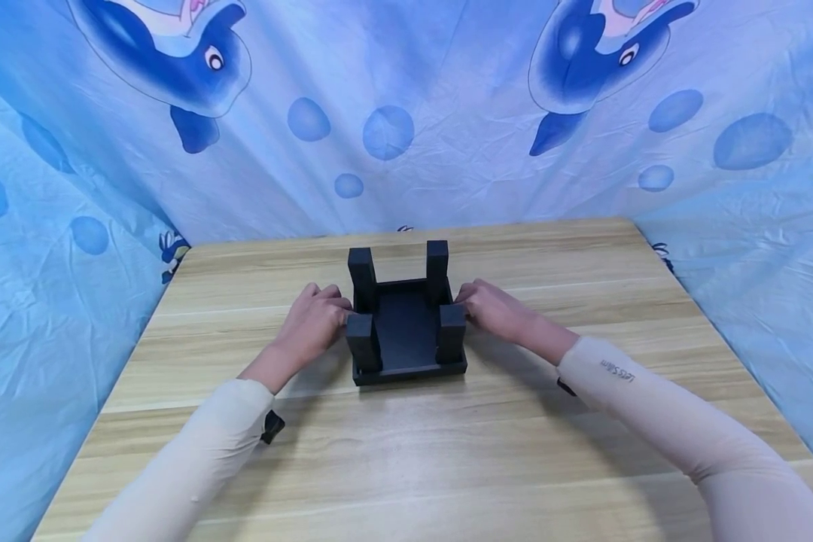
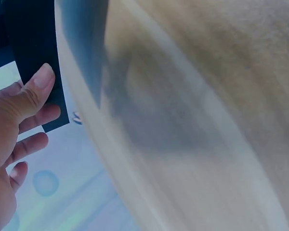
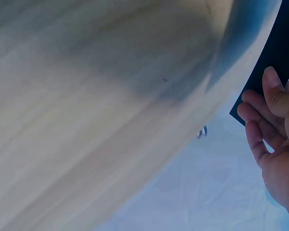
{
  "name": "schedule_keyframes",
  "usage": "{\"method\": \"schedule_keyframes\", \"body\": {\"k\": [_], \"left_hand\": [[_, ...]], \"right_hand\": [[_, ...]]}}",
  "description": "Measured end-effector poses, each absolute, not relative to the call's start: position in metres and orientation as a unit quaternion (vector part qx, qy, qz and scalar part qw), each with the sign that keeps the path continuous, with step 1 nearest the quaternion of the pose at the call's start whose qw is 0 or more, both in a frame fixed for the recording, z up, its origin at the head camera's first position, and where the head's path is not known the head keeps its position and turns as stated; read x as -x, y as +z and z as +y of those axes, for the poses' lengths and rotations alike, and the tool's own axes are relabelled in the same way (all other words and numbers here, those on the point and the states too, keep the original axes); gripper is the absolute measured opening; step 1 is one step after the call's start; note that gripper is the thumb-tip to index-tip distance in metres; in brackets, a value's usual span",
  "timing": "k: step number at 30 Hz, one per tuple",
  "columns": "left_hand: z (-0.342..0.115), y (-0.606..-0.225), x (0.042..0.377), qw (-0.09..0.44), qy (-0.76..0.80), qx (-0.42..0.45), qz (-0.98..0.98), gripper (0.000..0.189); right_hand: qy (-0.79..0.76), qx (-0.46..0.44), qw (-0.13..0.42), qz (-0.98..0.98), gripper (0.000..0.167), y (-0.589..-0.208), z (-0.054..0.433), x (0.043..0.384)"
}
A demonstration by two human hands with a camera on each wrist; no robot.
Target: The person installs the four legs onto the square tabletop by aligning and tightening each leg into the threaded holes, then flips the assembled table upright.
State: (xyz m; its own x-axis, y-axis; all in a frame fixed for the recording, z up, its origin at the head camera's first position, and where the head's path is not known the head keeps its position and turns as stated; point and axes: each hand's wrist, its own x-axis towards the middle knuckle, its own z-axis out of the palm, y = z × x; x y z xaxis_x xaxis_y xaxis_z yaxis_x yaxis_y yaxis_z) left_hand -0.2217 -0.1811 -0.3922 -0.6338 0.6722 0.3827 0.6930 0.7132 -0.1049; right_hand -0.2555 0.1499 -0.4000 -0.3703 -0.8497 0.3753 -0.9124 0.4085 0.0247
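A small black stool-like piece is upside down near the middle of the table, its raised rim and several square legs pointing up. My left hand grips its left side. On the opposite side, my right hand holds the right edge. In the left wrist view the thumb lies on the black side panel, with fingers behind it. The right wrist view likewise has the thumb against the dark panel and fingers around its edge. Whether the piece touches the tabletop, I cannot tell.
The wooden table extends on all sides of the piece. A blue curtain printed with dolphins and bubbles hangs behind the table and along both sides. Dark straps show under both sleeves, near the wrists.
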Motion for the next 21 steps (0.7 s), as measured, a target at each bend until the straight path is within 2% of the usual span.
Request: {"method": "schedule_keyframes", "body": {"k": [7, 14, 21], "left_hand": [[-0.185, -0.381, 0.222, 0.21, -0.087, 0.387, -0.894, 0.022], [-0.19, -0.366, 0.221, 0.195, -0.162, 0.394, -0.883, 0.022], [-0.192, -0.354, 0.22, 0.173, -0.219, 0.396, -0.875, 0.025]], "right_hand": [[0.112, -0.532, 0.153, -0.825, 0.04, -0.379, 0.155, 0.251], [0.145, -0.542, 0.142, -0.815, 0.026, -0.363, 0.161, 0.248], [0.237, -0.548, 0.119, -0.793, 0.029, -0.354, 0.165, 0.248]]}}
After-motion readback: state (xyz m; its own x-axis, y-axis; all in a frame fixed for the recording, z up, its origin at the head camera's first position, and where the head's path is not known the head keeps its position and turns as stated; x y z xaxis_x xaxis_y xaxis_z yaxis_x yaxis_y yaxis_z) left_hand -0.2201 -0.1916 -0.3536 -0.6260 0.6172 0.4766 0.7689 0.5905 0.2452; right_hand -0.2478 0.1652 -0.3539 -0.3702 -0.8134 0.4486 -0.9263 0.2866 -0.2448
